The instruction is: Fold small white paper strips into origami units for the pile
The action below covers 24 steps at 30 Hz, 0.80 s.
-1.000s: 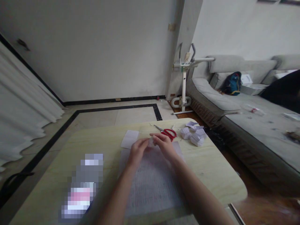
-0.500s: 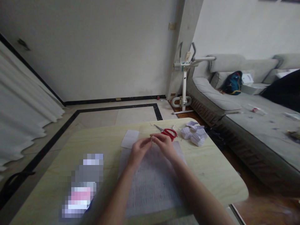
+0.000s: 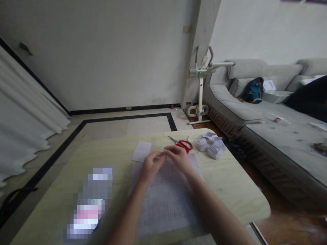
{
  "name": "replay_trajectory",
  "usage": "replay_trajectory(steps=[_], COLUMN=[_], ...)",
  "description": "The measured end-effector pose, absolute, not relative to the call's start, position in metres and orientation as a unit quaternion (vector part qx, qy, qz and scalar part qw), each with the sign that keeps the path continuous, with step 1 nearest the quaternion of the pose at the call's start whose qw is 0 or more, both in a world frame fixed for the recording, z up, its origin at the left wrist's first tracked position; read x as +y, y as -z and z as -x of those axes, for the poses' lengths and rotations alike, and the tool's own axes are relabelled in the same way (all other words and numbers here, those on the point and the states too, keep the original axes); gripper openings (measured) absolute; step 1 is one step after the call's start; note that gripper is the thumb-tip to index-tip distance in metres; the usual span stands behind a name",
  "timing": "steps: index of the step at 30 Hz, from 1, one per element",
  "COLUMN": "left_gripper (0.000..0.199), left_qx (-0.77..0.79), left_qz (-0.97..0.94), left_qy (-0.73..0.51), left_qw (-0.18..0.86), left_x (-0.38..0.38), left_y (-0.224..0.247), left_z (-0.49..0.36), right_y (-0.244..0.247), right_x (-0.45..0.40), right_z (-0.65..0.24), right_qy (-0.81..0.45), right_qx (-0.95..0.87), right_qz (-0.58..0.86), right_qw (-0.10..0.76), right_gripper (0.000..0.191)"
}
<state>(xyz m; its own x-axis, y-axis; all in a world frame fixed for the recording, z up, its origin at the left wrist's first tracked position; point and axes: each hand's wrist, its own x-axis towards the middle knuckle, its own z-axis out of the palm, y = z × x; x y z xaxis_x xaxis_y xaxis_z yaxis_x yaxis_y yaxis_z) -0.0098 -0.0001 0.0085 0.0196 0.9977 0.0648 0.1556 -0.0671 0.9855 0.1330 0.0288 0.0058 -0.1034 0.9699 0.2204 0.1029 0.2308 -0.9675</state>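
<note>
My left hand (image 3: 152, 164) and my right hand (image 3: 178, 157) meet at the fingertips above a large printed sheet of paper (image 3: 168, 200). Both are closed in a pinch, and whatever lies between the fingers is too small to make out. Just beyond my right hand rest red-handled scissors (image 3: 186, 146), blades pointing away to the left. A small blank piece of white paper (image 3: 142, 151) lies beyond my left hand, beside the top edge of the sheet. To the right is a cluster of folded, crumpled paper pieces (image 3: 215, 148).
All of this is on a light wooden table (image 3: 235, 190) with rounded corners. A pixelated object (image 3: 88, 204) lies at the left. Past the table stand a white exercise machine (image 3: 201, 92) and a grey sofa (image 3: 278, 136) with a blue backpack (image 3: 254, 90).
My fingertips have shifted very slightly, with the left hand's fingers a little lower. Both hands stay together over the sheet, and the things on the table have not moved.
</note>
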Motion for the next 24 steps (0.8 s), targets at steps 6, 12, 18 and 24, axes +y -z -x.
replay_trajectory(steps=[6, 12, 18, 24], left_gripper=[0.027, 0.025, 0.02, 0.02], left_qx=[0.49, 0.502, 0.521, 0.52], left_qz=[-0.558, -0.552, -0.564, -0.564], left_qy=[-0.475, -0.478, -0.49, -0.488], left_qw=[0.472, 0.464, 0.413, 0.416], left_x=[-0.0021, -0.0044, -0.0038, 0.0005], left_y=[-0.0108, -0.0116, -0.0109, -0.0053], left_z=[0.0073, 0.0063, 0.0082, 0.0101], right_y=[-0.0112, -0.012, -0.0076, -0.0079], right_x=[0.0254, 0.0246, 0.0273, 0.0271], right_z=[-0.1324, -0.1311, -0.1321, -0.1326], right_qy=[-0.448, -0.456, -0.44, -0.445], right_qx=[-0.6, -0.61, -0.615, -0.628], right_qz=[0.444, 0.427, 0.436, 0.439], right_qw=[0.493, 0.488, 0.489, 0.463], right_gripper=[0.015, 0.015, 0.01, 0.013])
